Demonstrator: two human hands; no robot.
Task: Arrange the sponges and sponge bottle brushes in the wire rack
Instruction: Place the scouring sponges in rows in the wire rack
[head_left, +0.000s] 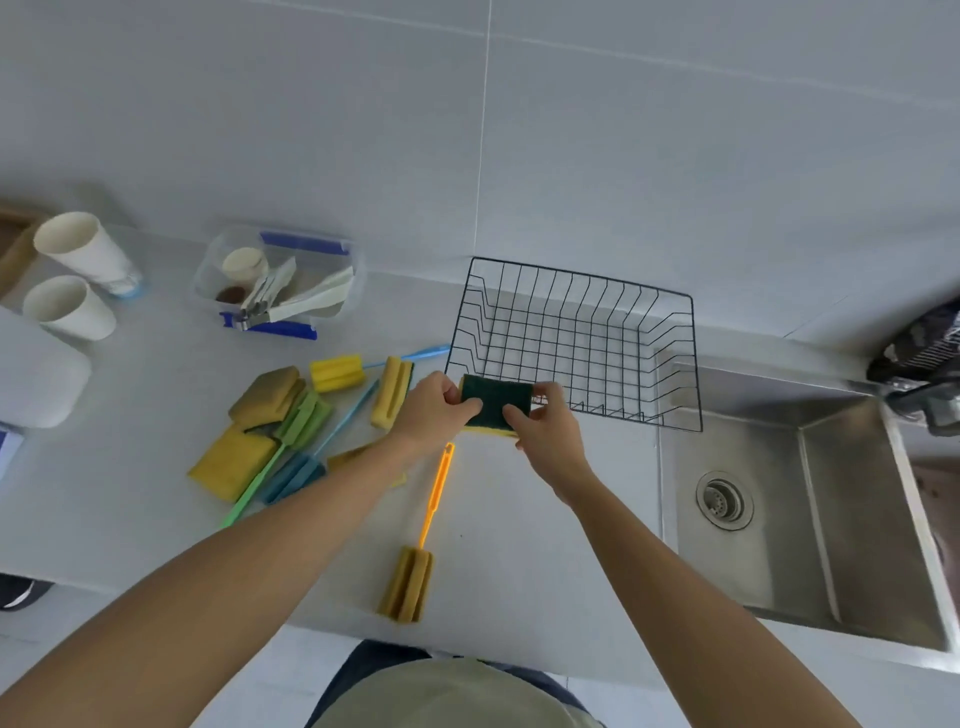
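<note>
- Both of my hands hold one rectangular sponge with a dark green scouring face and a yellow foam underside (496, 401), just at the near-left corner of the black wire rack (574, 338).
- My left hand (434, 413) pinches the sponge's left end, thumb on the green face and fingers curled beneath.
- My right hand (545, 428) grips the right end the same way, thumb on top, fingers closed narrowly round the edge.
- The rack stands on the pale grey counter (519, 545), against the tiled wall and just beside the stainless steel sink (810, 499); I see nothing lying in it.
- An orange-handled bottle brush with a yellow ribbed sponge head (407, 584) lies near the counter's front edge, its handle reaching up toward my left wrist.
- Left of my hands is a loose pile: a worn yellow-brown flat sponge (267, 397), a yellow flat sponge (231, 465), a green-handled brush with a green sponge head (304, 421), a blue sponge brush (293, 478), and two blue-handled brushes with yellow sponge heads (336, 372) and (390, 392).
- Farther left stand two white paper cups (70, 306) and a clear plastic box with blue clips (280, 283).
</note>
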